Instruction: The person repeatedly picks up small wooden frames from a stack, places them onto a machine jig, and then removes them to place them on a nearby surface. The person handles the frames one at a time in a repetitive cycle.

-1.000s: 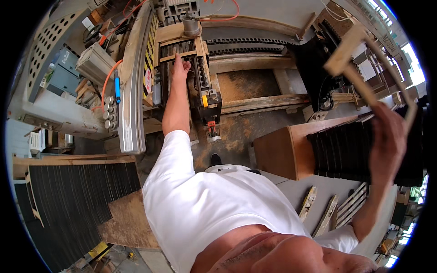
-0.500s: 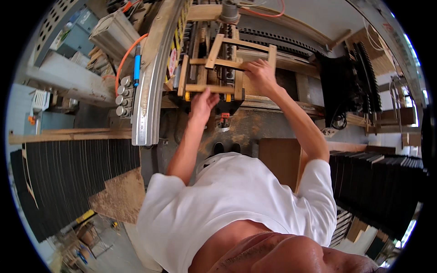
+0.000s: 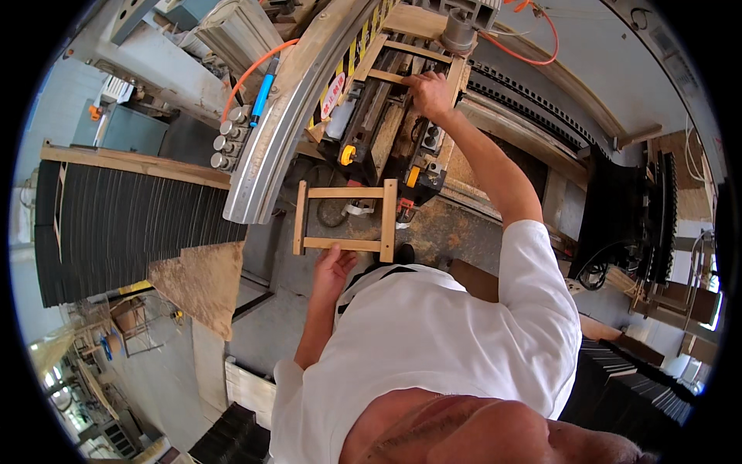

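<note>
A small wooden frame (image 3: 388, 220), two posts joined by two rails, hangs in front of my body, off the near end of the machine. My left hand (image 3: 331, 272) grips its near rail, fingers tucked at the wood. Farther off, a second wooden frame (image 3: 417, 52) of similar make lies over the machine bed (image 3: 384, 131). My right hand (image 3: 433, 94) is closed on the near rail of that frame, at its right part. Part of that rail is hidden behind the fingers. Yellow knobs (image 3: 347, 155) sit at the bed's near end.
To the left of the bed runs a long metal beam (image 3: 267, 147) with a blue pen-like tool (image 3: 263, 99) and an orange hose (image 3: 251, 76). Dark stacked strips (image 3: 131, 224) stand at the left. A black cover (image 3: 610, 209) hangs at the right. Sawdust lies on the floor (image 3: 456, 232).
The left hand has drawn one frame off the machine toward my body. My right hand has moved the other frame farther onto the bed. The view has shifted and turned.
</note>
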Action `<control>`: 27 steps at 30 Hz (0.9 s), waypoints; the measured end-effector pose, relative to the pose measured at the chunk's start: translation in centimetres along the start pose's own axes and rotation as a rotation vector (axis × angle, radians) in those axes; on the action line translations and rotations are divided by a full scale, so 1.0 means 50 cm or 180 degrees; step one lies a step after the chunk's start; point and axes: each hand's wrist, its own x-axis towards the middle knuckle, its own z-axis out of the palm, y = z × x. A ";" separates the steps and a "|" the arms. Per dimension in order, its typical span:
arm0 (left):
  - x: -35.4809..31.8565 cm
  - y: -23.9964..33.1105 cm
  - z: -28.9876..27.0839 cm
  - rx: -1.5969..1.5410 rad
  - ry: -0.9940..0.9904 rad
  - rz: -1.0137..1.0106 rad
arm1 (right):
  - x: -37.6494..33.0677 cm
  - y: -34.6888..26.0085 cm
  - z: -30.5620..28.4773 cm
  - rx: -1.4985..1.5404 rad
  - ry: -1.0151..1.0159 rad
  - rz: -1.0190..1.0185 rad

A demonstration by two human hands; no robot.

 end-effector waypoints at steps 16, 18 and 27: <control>0.059 -0.101 -0.093 -0.0019 0.1073 0.0184 | 0.052 0.069 0.017 -0.0001 -0.0064 -0.0036; 0.063 -0.116 -0.113 0.0008 0.1107 0.0155 | 0.052 0.066 0.017 -0.0014 -0.0057 -0.0059; 0.036 -0.124 -0.107 0.0452 0.1505 0.0378 | 0.051 0.071 0.017 0.0090 -0.0004 -0.0119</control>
